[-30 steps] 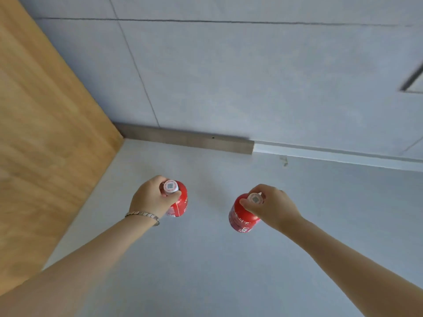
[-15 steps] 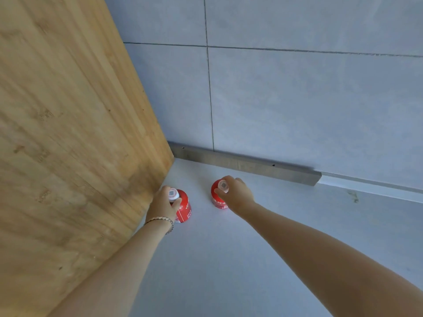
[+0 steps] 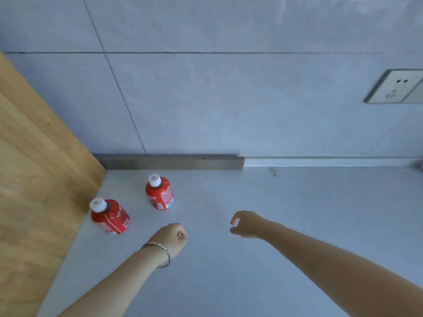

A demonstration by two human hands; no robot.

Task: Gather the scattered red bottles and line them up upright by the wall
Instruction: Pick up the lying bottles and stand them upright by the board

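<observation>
Item 1: red juice bottle (image 3: 109, 217), white cap, upright on tabletop (image 3: 297, 225), just beside wooden panel (image 3: 34, 179); half second ago under left hand, now released
Item 2: second red juice bottle (image 3: 160, 193), upright, near metal strip (image 3: 171, 163) at foot of tiled wall (image 3: 229, 99); also let go
Left hand (image 3: 171, 239): pulled back, loosely curled, holds nothing
Right hand (image 3: 246, 224): withdrawn, fingers half-open, empty
Status: pair placed, apart; row started in corner, not yet even with wall; other bottles outside view
</observation>
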